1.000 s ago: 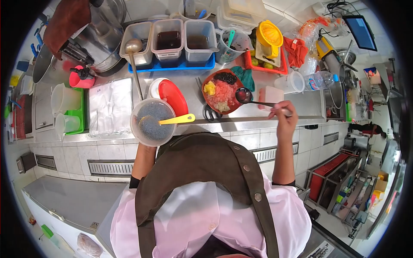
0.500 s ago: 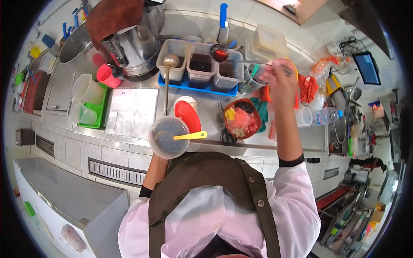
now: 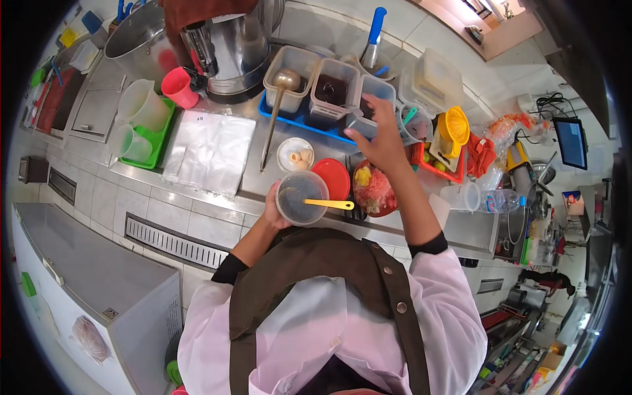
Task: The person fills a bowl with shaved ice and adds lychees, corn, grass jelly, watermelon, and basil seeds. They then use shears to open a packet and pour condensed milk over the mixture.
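Observation:
My left hand [image 3: 271, 209] is wrapped round a clear round plastic tub [image 3: 302, 189]. Inside it is a greyish, dark-speckled mixture, and a yellow spoon [image 3: 332, 204] sticks out over the rim. My right hand [image 3: 380, 135] hovers at the front of the rightmost plastic container [image 3: 378, 87], thumb and forefinger spread apart with nothing seen between them. Beside that stands a container of dark liquid [image 3: 329, 92]. A brown-red bowl [image 3: 380, 209] of pink, yellow and pale pieces sits partly under my right forearm. Next to the tub lies a red lid [image 3: 332, 178].
A long-handled ladle [image 3: 283, 92] leans in the left container. A blue tray [image 3: 283, 117] carries the containers. Nearby are a small white dish [image 3: 295, 155], plastic bags [image 3: 209, 151], a pink jug [image 3: 180, 87], a red basket [image 3: 440, 170] and a water bottle [image 3: 502, 201].
My right hand has moved left and down to the right container, and the ladle of dark red liquid has left it. My left hand has shifted the tub rightward and up.

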The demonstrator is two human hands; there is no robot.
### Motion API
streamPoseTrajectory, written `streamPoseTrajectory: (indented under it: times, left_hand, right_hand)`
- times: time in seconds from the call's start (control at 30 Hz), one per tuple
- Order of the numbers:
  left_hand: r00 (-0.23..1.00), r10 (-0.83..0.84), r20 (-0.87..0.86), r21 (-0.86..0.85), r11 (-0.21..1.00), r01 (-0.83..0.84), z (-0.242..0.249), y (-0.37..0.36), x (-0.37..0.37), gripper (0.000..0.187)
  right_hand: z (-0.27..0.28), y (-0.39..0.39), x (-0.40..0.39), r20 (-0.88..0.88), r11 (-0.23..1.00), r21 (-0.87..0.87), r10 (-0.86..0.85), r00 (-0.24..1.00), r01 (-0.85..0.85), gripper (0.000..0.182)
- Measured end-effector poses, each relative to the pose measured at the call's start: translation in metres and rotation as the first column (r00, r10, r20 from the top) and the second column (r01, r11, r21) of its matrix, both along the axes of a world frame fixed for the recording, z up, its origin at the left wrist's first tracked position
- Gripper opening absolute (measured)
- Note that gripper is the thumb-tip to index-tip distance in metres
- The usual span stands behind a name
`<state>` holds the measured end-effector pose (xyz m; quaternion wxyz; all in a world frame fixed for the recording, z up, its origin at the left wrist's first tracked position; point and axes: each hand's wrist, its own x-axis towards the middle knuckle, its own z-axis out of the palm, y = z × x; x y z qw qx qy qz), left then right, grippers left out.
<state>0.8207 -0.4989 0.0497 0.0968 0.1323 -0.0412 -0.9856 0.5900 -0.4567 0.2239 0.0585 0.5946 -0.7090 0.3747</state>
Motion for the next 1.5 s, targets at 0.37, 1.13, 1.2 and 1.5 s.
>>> streamPoseTrajectory:
  times: [0.37, 1.13, 1.2, 1.5]
  left_hand:
    - [0.964, -0.267, -0.002, -0.018, 0.964, 0.266, -0.015, 0.005, -0.041, 0.067]
    - [0.728, 0.476, 0.494, -0.862, 0.378, 0.338, 0.022, -0.036, -0.013, 0.033]
    - [0.79, 0.495, 0.363, -0.931, 0.226, 0.286, 0.051, -0.037, -0.025, 0.03]
    - [0.962, 0.102, -0.255, -0.642, -0.762, -0.089, 0.215, -0.026, -0.223, 0.056]
  right_hand:
    - [-0.096, 0.094, 0.006, 0.817, 0.824, 0.53, -0.433, 0.381, -0.199, 0.039]
    - [-0.054, 0.086, -0.055, 0.407, 0.969, 0.107, -0.246, 0.88, 0.222, 0.023]
    - [-0.015, 0.093, -0.102, 0.234, 0.942, 0.061, -0.335, 0.913, 0.33, 0.036]
    - [0.014, 0.066, -0.304, -0.543, 0.808, 0.395, -0.179, 0.82, 0.437, 0.036]
